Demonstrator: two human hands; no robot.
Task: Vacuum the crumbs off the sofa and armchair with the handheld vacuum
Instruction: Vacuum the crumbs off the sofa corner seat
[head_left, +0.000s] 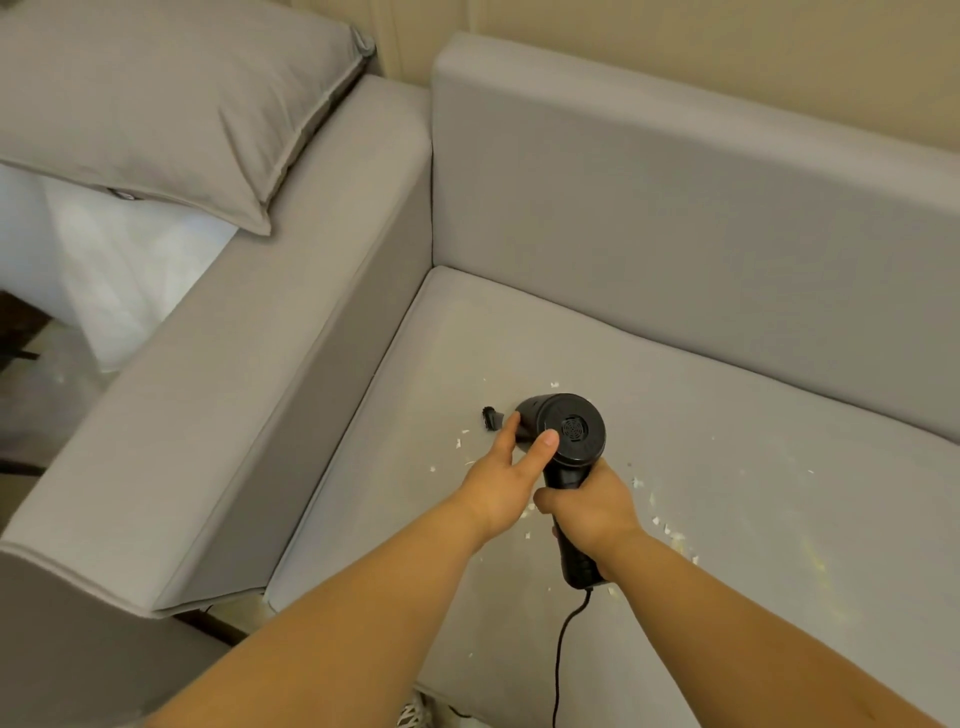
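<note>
Black handheld vacuum (563, 434) held low over the sofa seat (727, 467), nozzle pointing away to the upper left.

Right hand (589, 506) clenches the handle; left hand (511, 475) rests on the barrel, fingers only loosely bent. Crumbs (657, 512) lie mostly right of the right hand, fewer beyond the left near the brush tip (488, 415), which seems to touch the fabric.

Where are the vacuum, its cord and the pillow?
vacuum (571, 428), head view, round rear end.
cord (563, 649), head view, middle of its black length.
pillow (156, 104), head view, centre of its grey cover.
</note>
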